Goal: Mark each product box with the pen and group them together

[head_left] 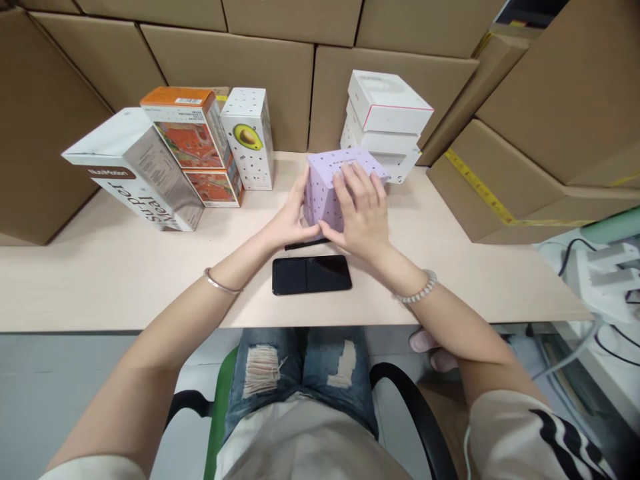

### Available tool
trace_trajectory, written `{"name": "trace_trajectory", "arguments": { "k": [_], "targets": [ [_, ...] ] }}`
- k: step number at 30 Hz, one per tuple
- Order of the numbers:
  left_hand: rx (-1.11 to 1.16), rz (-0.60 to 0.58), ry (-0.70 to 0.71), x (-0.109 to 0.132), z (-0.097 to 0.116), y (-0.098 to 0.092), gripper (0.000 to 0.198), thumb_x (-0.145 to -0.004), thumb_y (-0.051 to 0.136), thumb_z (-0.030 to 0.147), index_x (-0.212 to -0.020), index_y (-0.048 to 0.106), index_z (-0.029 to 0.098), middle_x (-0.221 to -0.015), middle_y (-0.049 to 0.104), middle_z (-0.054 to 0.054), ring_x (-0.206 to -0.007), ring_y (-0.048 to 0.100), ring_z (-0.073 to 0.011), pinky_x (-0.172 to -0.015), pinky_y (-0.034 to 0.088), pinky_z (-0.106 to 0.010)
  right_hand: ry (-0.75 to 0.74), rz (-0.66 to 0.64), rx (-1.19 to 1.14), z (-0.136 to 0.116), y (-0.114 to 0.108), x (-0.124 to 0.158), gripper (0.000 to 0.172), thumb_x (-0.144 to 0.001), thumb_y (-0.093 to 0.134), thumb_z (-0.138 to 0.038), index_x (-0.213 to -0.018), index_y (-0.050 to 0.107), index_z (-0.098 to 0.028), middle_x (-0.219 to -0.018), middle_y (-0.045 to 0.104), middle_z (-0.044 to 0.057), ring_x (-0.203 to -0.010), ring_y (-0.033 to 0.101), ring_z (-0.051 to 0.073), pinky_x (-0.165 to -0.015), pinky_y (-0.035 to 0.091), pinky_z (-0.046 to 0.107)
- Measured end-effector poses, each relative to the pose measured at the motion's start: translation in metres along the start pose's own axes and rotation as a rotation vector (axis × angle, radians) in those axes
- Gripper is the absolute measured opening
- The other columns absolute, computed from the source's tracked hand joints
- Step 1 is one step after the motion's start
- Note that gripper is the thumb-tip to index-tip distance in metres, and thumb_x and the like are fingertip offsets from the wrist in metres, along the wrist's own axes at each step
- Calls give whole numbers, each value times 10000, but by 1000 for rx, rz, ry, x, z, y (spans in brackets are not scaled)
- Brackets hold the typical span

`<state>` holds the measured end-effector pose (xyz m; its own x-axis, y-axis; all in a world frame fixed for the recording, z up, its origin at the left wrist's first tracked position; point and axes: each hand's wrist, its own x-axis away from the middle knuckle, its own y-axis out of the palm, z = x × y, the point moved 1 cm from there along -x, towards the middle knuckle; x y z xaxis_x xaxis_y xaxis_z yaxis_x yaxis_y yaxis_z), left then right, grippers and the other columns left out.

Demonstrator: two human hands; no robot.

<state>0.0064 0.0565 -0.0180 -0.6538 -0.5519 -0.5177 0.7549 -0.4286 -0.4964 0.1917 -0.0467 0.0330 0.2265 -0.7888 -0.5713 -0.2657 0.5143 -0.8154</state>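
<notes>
A small lilac box with dark dots [325,180] stands on the pale desk [125,273], near its middle. My left hand [290,220] grips the box's left side and lower edge. My right hand [363,213] lies over its top and front, fingers spread against it. A thin black pen-like object [303,245] lies on the desk just under my hands. A black phone [311,274] lies flat, screen dark, between the box and the desk's front edge.
At the back left lean a grey-and-white carton [135,170], an orange carton [193,140] and a white avocado-print box [249,137]. Stacked white boxes [385,123] stand behind the lilac box. Brown cartons wall the desk. White devices with cables [605,273] sit at right.
</notes>
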Motion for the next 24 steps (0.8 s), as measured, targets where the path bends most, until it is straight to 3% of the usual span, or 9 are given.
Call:
{"name": "trace_trajectory", "arguments": {
  "k": [5, 9, 14, 16, 18, 21, 24],
  "targets": [
    [-68, -94, 27, 0, 1, 10, 1111, -975, 642, 628, -1756, -57, 260, -1863, -40, -163, -1750, 9, -335, -1425, 113, -562, 77, 95, -2, -6, 7, 0, 609, -1019, 522, -489, -1568, 519, -225, -1593, 582, 173, -1585, 435, 417, -1348, 207, 714],
    [-62, -102, 31, 3, 4, 11, 1087, -987, 630, 624, -1754, -53, 266, -1862, -27, -168, -1748, 58, -339, -1420, 147, -574, 111, 168, 18, -11, 9, 5, 532, -1018, 514, -431, -1494, 592, -208, -1532, 627, 191, -1531, 495, 424, -1308, 285, 706],
    [-131, -172, -20, 8, 9, 15, 1053, -977, 599, 711, -1751, 52, 254, -1854, 21, -188, -1749, 13, -352, -1420, 136, -583, 163, 225, 48, -5, 8, 6, 513, -981, 544, -369, -1463, 622, -213, -1489, 652, 206, -1483, 532, 443, -1265, 318, 730],
    [-186, -207, -82, 10, 13, 15, 1098, -936, 629, 756, -1742, 116, 216, -1832, 79, -228, -1739, 66, -390, -1405, 179, -613, 192, 232, 64, 3, 8, 6, 538, -957, 561, -363, -1467, 619, -200, -1491, 643, 219, -1481, 526, 455, -1259, 312, 745],
    [-258, -265, -134, 12, 18, 14, 1120, -875, 694, 776, -1695, 268, 142, -1751, 258, -281, -1676, 248, -434, -1368, 271, -628, 216, 249, 91, 11, 9, 6, 559, -936, 575, -362, -1466, 618, -191, -1492, 636, 226, -1477, 523, 461, -1255, 309, 754],
    [-393, -361, -154, 14, 24, 10, 779, -884, 741, 657, -1440, 600, 130, -1468, 567, -232, -1417, 520, -412, -1260, 420, -614, 227, 286, 133, 21, 14, 9, 586, -911, 579, -340, -1475, 606, -183, -1494, 623, 227, -1478, 515, 453, -1263, 289, 764],
    [-468, -417, -155, 14, 24, 5, 404, -959, 669, 473, -1230, 718, 177, -1275, 650, -168, -1263, 565, -366, -1174, 484, -571, 229, 320, 167, 32, 20, 11, 617, -881, 578, -301, -1483, 581, -164, -1493, 606, 229, -1485, 499, 441, -1272, 254, 785]
  ]
}}
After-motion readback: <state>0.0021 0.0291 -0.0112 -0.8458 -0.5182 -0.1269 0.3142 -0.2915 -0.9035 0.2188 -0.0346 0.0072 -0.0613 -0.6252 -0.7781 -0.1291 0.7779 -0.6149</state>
